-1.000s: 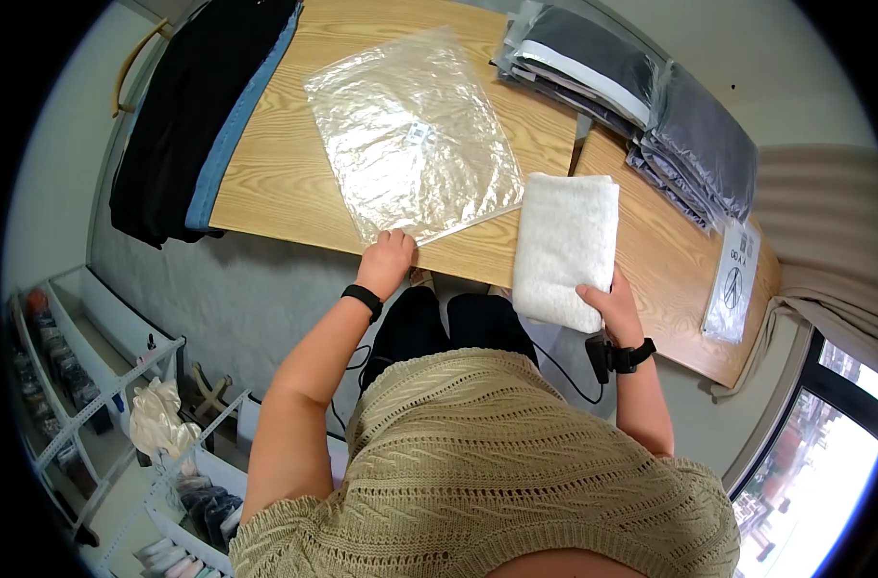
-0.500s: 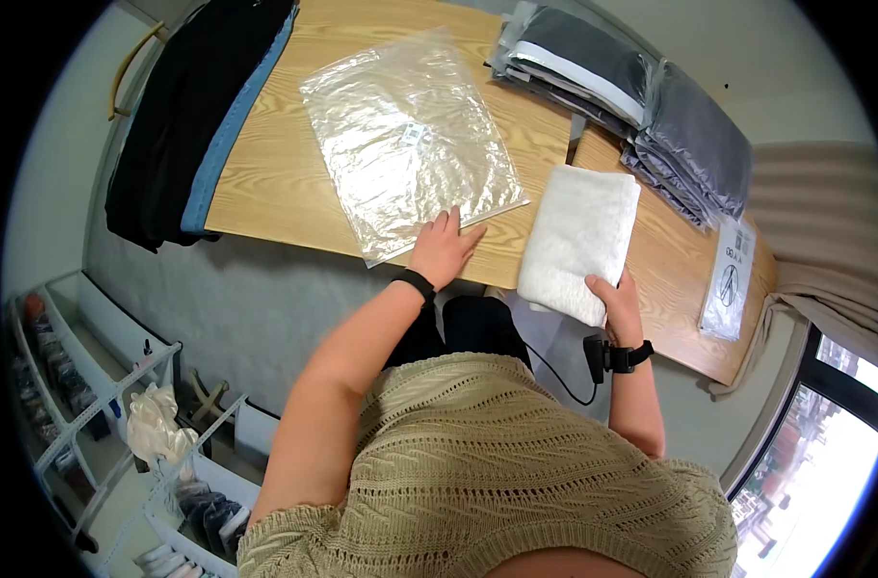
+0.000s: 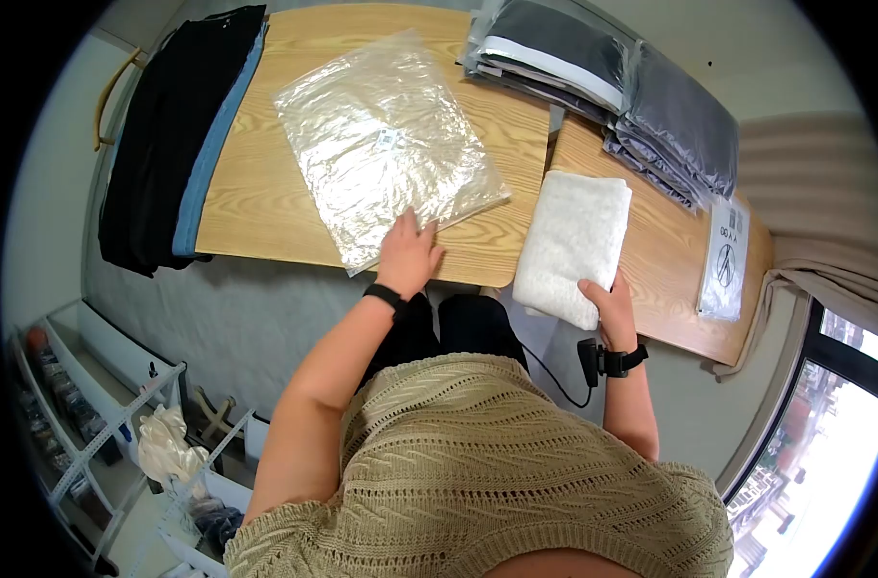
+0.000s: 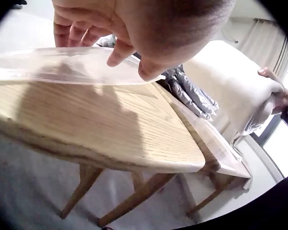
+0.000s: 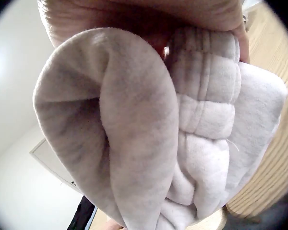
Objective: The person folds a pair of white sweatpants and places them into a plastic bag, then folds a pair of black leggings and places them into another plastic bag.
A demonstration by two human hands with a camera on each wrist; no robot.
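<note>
A clear plastic bag (image 3: 362, 144) lies flat on the wooden table, a small label near its middle. Over the bag's near edge, my left hand (image 3: 407, 255) has its fingers extended; the left wrist view shows the fingers right at the film, thumb by the bag's edge. My right hand (image 3: 612, 308) grips a folded light-grey garment (image 3: 576, 236) at its near right corner, thumb on top and the other fingers underneath. In the right wrist view, thick soft folds and a gathered, elastic-looking band (image 5: 206, 81) show on the garment.
Black trousers (image 3: 164, 144) and blue jeans (image 3: 217, 154) lie at the table's left. Bagged dark garments (image 3: 680, 116) are stacked at the back right, near a flat printed packet (image 3: 725, 260). A white rack (image 3: 121, 414) stands at lower left, with a curtain (image 3: 814, 193) at right.
My left hand has let go of the bag's near corner, shifted right along its edge and spread its fingers. The right hand has tilted the garment slightly, keeping its grip.
</note>
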